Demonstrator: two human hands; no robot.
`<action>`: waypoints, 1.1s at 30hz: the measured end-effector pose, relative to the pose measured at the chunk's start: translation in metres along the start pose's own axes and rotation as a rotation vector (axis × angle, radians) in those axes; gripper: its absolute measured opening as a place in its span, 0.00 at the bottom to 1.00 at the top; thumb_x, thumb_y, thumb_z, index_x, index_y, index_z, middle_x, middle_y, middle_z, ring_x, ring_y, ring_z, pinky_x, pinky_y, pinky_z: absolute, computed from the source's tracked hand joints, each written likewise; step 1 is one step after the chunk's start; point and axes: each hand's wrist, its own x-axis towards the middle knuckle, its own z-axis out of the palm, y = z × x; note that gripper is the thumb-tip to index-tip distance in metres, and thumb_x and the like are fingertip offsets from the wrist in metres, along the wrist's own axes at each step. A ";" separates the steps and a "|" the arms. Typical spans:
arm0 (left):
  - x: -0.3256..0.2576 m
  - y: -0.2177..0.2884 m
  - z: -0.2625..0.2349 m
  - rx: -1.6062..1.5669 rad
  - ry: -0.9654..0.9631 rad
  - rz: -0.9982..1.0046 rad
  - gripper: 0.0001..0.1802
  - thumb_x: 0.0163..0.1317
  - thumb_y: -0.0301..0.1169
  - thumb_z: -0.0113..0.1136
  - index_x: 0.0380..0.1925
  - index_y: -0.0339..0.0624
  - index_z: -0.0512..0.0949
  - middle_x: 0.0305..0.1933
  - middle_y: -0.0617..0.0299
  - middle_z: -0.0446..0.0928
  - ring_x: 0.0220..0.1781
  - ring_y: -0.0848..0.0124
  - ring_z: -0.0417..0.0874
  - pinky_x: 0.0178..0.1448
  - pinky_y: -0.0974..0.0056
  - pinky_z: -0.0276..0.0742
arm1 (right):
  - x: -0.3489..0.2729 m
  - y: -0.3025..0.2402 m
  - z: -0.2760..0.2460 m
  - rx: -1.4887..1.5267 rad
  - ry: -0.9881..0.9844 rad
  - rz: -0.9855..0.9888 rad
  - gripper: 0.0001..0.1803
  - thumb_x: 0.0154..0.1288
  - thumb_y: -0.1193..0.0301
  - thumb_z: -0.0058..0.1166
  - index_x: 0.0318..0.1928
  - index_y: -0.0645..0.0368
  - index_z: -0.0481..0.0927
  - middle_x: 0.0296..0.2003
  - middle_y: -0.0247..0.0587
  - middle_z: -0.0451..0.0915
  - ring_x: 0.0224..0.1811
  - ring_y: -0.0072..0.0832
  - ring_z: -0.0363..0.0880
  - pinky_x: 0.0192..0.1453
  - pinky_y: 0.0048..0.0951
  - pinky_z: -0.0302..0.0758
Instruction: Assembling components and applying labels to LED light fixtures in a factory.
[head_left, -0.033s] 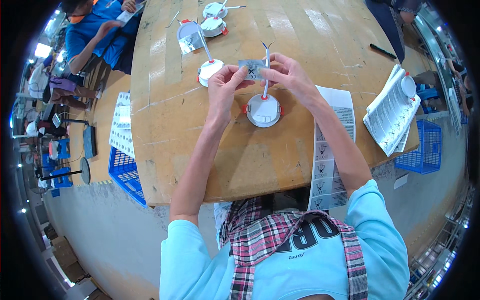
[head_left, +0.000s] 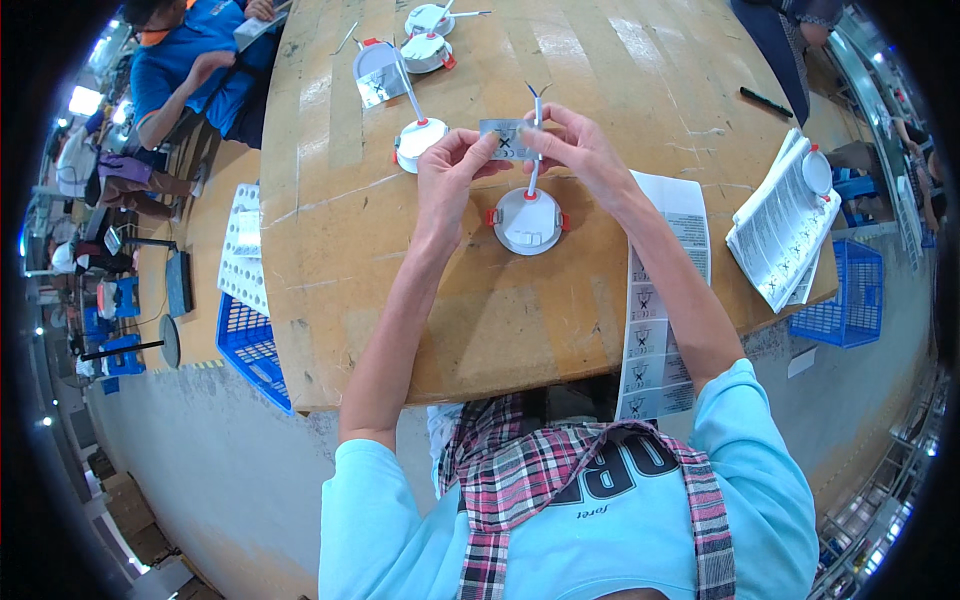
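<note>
A small silver label (head_left: 505,138) is stretched between my two hands above the table. My left hand (head_left: 452,170) pinches its left end between thumb and fingers. At its right end, my right hand (head_left: 572,145) closes thumb and fingers on the label, right at the white cable (head_left: 533,180). That cable rises from a round white downlight (head_left: 527,222) with red side clips, lying on the table just below my hands. Whether the label touches the cable is hidden by my fingers. Another white downlight (head_left: 421,143) with its cable lies just beyond my left hand.
A long label sheet (head_left: 668,215) lies under my right forearm and hangs over the table's front edge. Stacked label sheets (head_left: 780,235) bear a small white disc. Several downlights (head_left: 428,52) sit farther back. Blue baskets (head_left: 250,345) stand beside the table; a co-worker (head_left: 200,80) is at far left.
The label and my fingers have shifted very slightly to the right, and the cable's upper end with them. The co-worker's hands at far left have moved a little.
</note>
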 end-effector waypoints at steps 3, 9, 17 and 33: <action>-0.001 0.000 0.003 -0.019 -0.045 -0.007 0.08 0.61 0.32 0.59 0.29 0.38 0.77 0.31 0.60 0.81 0.33 0.73 0.83 0.41 0.69 0.77 | -0.001 0.000 0.007 0.045 0.098 -0.046 0.11 0.64 0.65 0.52 0.41 0.60 0.73 0.26 0.36 0.78 0.26 0.18 0.76 0.29 0.18 0.69; -0.002 -0.002 0.010 -0.282 -0.049 -0.121 0.07 0.62 0.30 0.57 0.26 0.41 0.75 0.31 0.62 0.79 0.33 0.75 0.81 0.44 0.68 0.79 | -0.005 -0.001 0.010 0.010 0.225 -0.083 0.12 0.65 0.65 0.50 0.39 0.61 0.74 0.22 0.34 0.76 0.20 0.15 0.71 0.22 0.16 0.62; 0.000 -0.008 0.004 -0.298 -0.166 0.014 0.07 0.63 0.30 0.55 0.32 0.39 0.76 0.36 0.60 0.79 0.38 0.72 0.81 0.49 0.64 0.79 | -0.009 -0.009 0.016 0.039 0.234 -0.112 0.12 0.66 0.65 0.50 0.38 0.63 0.74 0.18 0.32 0.74 0.18 0.14 0.69 0.21 0.17 0.62; 0.004 -0.006 0.004 -0.143 -0.013 -0.038 0.05 0.62 0.30 0.58 0.34 0.40 0.77 0.33 0.64 0.79 0.35 0.77 0.80 0.44 0.69 0.78 | -0.005 0.000 0.014 -0.099 0.219 -0.096 0.13 0.65 0.66 0.52 0.37 0.66 0.75 0.20 0.35 0.77 0.20 0.16 0.73 0.21 0.17 0.66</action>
